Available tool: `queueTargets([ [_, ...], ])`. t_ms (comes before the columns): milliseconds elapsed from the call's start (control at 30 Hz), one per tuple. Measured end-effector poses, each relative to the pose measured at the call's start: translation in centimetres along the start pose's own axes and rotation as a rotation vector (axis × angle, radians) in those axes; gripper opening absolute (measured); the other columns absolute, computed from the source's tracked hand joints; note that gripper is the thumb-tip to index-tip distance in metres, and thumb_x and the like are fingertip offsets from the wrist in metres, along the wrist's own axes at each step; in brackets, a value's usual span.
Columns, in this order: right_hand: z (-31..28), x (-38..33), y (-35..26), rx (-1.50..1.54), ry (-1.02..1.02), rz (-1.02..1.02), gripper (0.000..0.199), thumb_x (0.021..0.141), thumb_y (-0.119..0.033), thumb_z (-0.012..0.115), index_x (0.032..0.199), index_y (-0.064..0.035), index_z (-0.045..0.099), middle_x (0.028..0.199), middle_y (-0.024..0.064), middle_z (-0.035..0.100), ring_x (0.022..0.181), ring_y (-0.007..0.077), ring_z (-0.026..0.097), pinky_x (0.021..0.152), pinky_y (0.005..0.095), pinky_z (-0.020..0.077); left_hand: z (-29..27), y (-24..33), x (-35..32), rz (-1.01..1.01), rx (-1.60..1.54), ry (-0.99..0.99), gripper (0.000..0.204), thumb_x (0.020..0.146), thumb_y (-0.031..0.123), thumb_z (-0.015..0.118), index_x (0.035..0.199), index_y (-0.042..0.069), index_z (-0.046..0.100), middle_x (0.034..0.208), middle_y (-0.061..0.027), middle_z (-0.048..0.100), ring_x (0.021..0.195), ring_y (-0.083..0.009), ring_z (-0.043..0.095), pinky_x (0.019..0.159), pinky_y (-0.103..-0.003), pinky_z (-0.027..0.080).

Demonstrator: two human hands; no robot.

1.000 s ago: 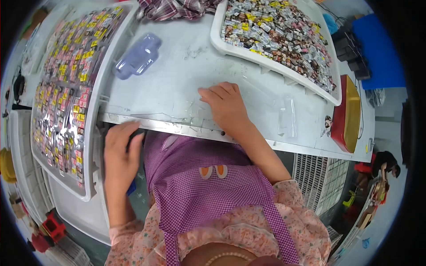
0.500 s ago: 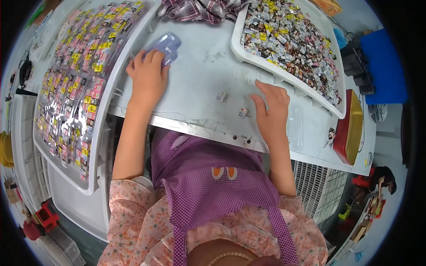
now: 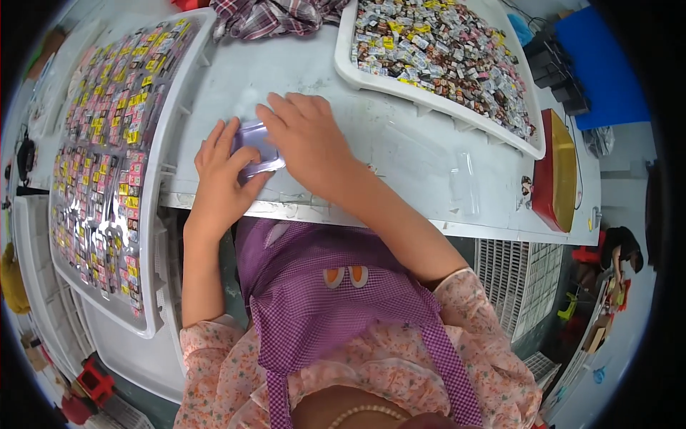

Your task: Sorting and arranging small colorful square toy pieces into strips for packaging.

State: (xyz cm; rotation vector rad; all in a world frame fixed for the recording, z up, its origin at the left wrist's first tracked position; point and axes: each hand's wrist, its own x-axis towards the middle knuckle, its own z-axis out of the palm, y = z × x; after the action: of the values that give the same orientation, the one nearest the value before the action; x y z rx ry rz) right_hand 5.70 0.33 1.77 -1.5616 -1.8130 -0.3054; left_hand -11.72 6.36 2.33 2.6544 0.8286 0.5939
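Head view: the left hand (image 3: 220,171) pinches the left side of a small, clear bluish moulded-plastic shell (image 3: 264,150), near the metal-trimmed front edge of the white counter (image 3: 421,168). The right hand (image 3: 304,136) has its fingers bent over the shell's right side (whether they pinch, one cannot tell). A big white plastic tray (image 3: 148,250) bounds the left; rightward, counter room stretches below a white, piece-filled tray (image 3: 436,106).

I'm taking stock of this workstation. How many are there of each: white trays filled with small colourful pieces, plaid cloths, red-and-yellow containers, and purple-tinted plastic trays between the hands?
Filled white trays: 2
Plaid cloth: 1
Red-and-yellow container: 1
Purple-tinted plastic tray: 1
Total: 5
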Motion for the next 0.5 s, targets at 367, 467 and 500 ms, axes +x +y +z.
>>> queueTargets([
  [367,0.9,1.7,-0.1,-0.187,-0.305,-0.033,0.015,0.072,-0.010,0.060,0.087,-0.0063,0.063,0.085,0.0045,0.061,0.088,0.0199,0.056,0.079,0.0349,0.0408,1.7,-0.4,-0.5,-0.057,-0.174,0.095,0.053,0.060,0.012,0.085,0.101,0.008,0.052,0.138,-0.0186,0.040,0.123,-0.0387,0.038,0.101,-0.046,0.035],
  [467,1.1,1.6,-0.1,-0.184,-0.266,-0.048,0.015,0.071,-0.011,0.062,0.085,-0.0062,0.063,0.083,0.0047,0.061,0.086,0.0201,0.057,0.078,0.0348,0.0417,1.8,-0.3,-0.4,-0.076,-0.166,0.117,0.059,0.060,0.013,0.085,0.106,0.007,0.049,0.140,-0.0192,0.039,0.125,-0.0385,0.037,0.101,-0.046,0.035],
  [500,1.2,1.6,-0.1,-0.181,-0.266,-0.048,0.015,0.071,-0.011,0.062,0.085,-0.0062,0.063,0.083,0.0047,0.061,0.086,0.0201,0.057,0.078,0.0348,0.0417,1.8,-0.3,-0.4,-0.097,-0.179,0.116,0.063,0.060,0.013,0.085,0.110,0.008,0.048,0.141,-0.0197,0.038,0.126,-0.0385,0.036,0.102,-0.046,0.035],
])
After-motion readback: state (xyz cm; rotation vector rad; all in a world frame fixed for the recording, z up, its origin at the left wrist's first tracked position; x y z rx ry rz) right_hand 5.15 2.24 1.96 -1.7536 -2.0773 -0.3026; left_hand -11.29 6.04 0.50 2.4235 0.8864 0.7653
